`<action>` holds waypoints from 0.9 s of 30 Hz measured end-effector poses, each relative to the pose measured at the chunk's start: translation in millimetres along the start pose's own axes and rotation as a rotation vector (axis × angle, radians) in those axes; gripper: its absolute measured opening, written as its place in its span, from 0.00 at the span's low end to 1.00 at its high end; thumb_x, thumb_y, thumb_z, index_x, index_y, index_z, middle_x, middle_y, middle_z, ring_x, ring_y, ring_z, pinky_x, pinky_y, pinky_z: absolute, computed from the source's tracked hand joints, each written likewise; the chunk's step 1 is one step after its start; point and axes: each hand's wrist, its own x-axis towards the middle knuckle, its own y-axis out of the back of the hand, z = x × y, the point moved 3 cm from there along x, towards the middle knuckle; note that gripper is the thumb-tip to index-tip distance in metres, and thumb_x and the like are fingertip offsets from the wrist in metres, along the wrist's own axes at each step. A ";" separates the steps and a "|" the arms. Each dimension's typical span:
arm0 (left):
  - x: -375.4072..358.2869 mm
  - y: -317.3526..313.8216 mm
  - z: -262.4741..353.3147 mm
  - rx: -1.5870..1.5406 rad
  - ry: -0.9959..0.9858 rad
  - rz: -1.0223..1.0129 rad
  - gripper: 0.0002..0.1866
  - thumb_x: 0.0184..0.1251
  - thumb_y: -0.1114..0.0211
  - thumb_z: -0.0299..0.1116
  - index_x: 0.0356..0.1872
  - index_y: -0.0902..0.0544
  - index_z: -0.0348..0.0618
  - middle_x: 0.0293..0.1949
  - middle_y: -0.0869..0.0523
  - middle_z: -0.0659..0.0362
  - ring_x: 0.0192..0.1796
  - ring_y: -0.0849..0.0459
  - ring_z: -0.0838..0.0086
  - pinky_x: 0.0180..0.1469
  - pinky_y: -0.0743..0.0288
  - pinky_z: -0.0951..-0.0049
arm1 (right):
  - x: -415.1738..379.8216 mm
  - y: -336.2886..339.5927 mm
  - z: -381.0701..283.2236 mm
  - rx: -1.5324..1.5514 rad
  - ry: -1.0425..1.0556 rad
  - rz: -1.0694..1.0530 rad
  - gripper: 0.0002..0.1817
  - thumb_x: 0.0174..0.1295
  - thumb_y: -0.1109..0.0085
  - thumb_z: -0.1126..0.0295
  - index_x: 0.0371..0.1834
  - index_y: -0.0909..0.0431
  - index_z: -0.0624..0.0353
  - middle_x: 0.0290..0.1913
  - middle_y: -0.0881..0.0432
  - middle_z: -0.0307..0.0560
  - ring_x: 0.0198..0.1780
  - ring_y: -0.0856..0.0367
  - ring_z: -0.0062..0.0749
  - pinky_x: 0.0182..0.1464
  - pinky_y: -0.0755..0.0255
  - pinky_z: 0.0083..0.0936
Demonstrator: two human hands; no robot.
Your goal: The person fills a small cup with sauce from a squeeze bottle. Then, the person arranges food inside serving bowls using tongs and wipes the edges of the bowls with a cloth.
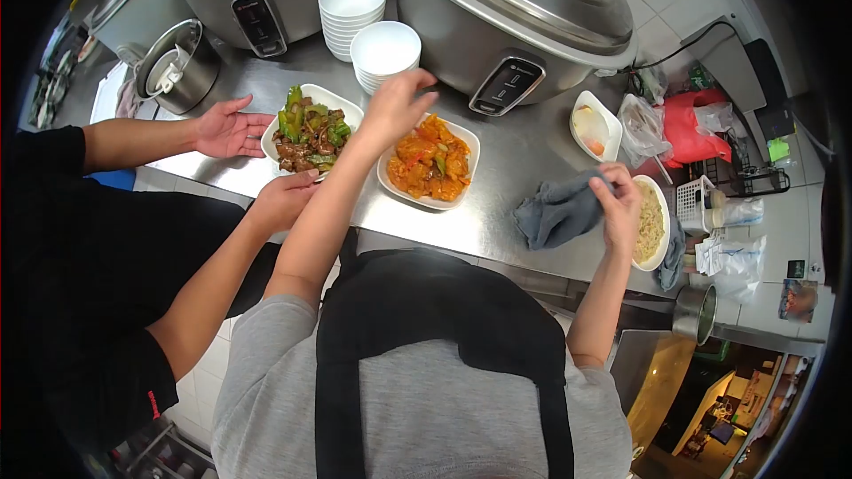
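Observation:
My left hand (399, 108) hovers between two white dishes, its fingers apart and nothing seen in them. Just below it stands a dish of orange-sauced food (430, 162) with bits of green. My right hand (621, 210) pinches a grey cloth (561, 209), which hangs bunched over the steel counter. A white oval dish of fried rice (650, 226) is right beside that hand, partly hidden by it. To the left, a co-worker's two hands, one open hand (232, 129) and one lower hand (286, 201), are at a dish of meat and green peppers (311, 133).
Large rice cookers (524, 27) line the back of the steel counter (373, 213). Stacked white bowls (352, 13) stand before them, a metal pot (182, 66) at left. A small white dish (596, 127), a red bag (697, 129) and a white basket (692, 204) are on the right.

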 end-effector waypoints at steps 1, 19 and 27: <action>-5.9 5.0 -15.8 0.154 0.049 -0.017 0.13 0.56 0.37 0.29 0.42 0.20 0.36 0.38 0.16 0.47 0.43 0.17 0.58 0.46 0.24 0.63 | 3.9 -8.4 11.3 0.000 0.003 -0.005 0.08 0.52 0.37 0.80 0.25 0.29 0.60 0.37 0.22 0.41 0.39 0.25 0.23 0.47 0.32 0.21; -5.4 -11.7 -52.5 0.428 0.246 -0.237 0.10 0.52 0.44 0.21 0.33 0.16 0.41 0.32 0.15 0.50 0.39 0.16 0.57 0.43 0.24 0.61 | 40.1 -155.8 30.5 -0.895 0.636 -0.622 0.19 0.48 0.50 0.82 0.43 0.19 0.53 0.47 0.27 0.47 0.47 0.27 0.38 0.51 0.38 0.31; -7.5 -11.6 -46.9 0.464 0.257 -0.235 0.09 0.51 0.42 0.21 0.34 0.16 0.41 0.34 0.15 0.50 0.40 0.16 0.57 0.43 0.24 0.61 | 38.8 -165.2 29.3 -1.039 0.574 -0.714 0.18 0.51 0.51 0.80 0.43 0.19 0.52 0.39 0.27 0.45 0.43 0.27 0.35 0.45 0.42 0.29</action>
